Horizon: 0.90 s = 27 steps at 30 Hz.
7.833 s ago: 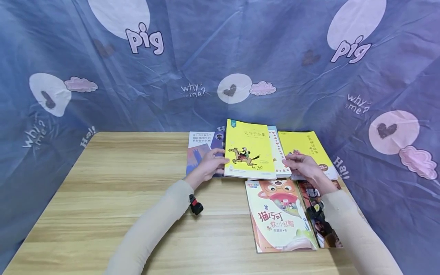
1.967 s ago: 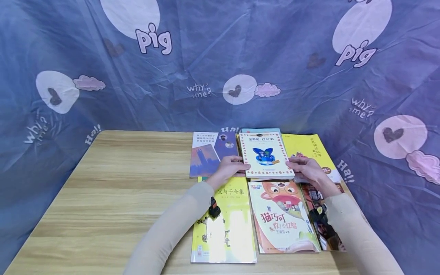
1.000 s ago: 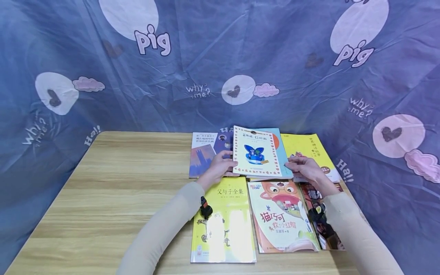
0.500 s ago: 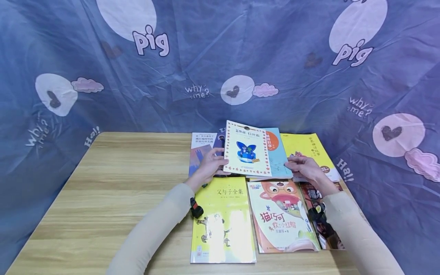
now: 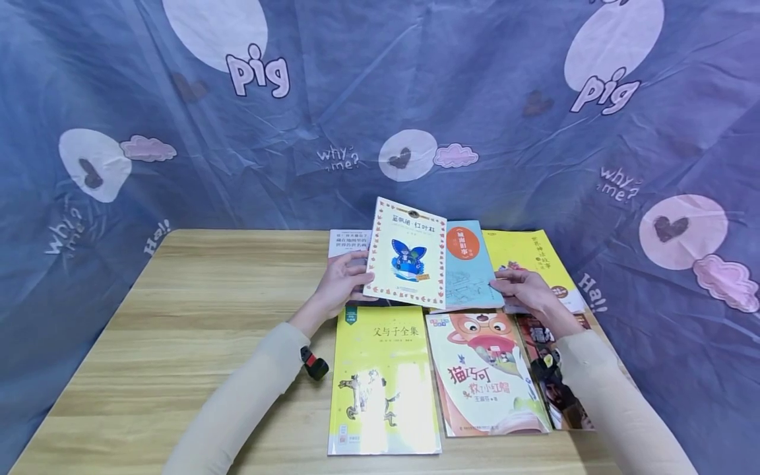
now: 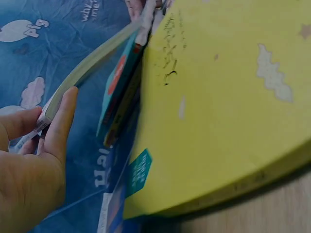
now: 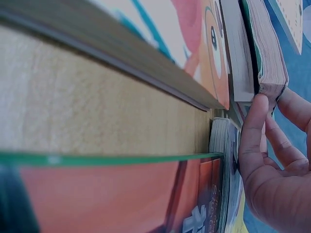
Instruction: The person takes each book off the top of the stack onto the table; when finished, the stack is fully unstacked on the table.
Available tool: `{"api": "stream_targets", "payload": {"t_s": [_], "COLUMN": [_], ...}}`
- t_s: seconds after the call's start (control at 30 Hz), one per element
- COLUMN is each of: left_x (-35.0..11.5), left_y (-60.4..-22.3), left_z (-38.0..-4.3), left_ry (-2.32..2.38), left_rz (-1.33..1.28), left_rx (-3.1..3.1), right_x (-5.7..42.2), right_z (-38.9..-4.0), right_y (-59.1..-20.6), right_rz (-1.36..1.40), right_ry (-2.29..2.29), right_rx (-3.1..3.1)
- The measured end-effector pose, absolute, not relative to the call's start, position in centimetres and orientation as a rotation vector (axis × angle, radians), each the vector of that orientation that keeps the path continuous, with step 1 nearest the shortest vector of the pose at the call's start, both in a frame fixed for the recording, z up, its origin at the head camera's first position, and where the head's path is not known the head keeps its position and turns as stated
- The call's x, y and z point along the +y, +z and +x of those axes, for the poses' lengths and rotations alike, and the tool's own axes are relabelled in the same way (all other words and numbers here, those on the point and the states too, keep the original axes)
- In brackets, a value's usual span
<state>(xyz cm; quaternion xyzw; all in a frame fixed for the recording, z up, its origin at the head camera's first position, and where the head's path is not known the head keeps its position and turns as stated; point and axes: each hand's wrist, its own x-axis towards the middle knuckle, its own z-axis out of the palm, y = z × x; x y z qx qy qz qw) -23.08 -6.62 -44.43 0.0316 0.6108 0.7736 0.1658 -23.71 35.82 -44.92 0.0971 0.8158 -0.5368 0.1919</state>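
Observation:
My left hand [image 5: 340,285] pinches the left edge of a white storybook [image 5: 406,254] with a blue butterfly picture and a leaf-patterned border. The book is raised and tilted, and its right side overlaps a light-blue book [image 5: 472,277] with an orange oval. In the left wrist view, thumb and fingers of the left hand [image 6: 36,179] grip the white book [image 6: 85,65] near its spine, and its pages bend. At the lower right corner of the light-blue book my right hand [image 5: 525,289] pinches the edge. The right wrist view has the thumb against the corner of its page block [image 7: 272,53].
A yellow book [image 5: 380,356] with a horse picture lies in front, beside a fox-cover book [image 5: 489,376] and a dark-covered book [image 5: 558,389]. Behind are another yellow book [image 5: 531,257] and a pale-topped book [image 5: 350,241]. Bare wooden table [image 5: 208,316] extends left; a blue curtain [image 5: 332,79] hangs behind.
The horse-picture yellow book went from the stack to the front table. The left hand then lifted the white storybook leftward, uncovering the light-blue book. The right hand stayed at the stack's right edge.

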Motion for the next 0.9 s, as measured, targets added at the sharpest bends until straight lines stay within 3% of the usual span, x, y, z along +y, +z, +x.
{"api": "stream_targets", "payload": {"t_s": [0.9], "left_x": [-19.5], "left_y": [-42.4], "left_z": [-21.2], "left_ry": [2.292], "left_rz": [0.095], "left_rx": [1.792], "right_x": [35.6], "right_z": [-23.4], "right_y": [-44.9], "right_rz": [0.292], "right_ry": [-1.577], "right_rx": [2.220]}}
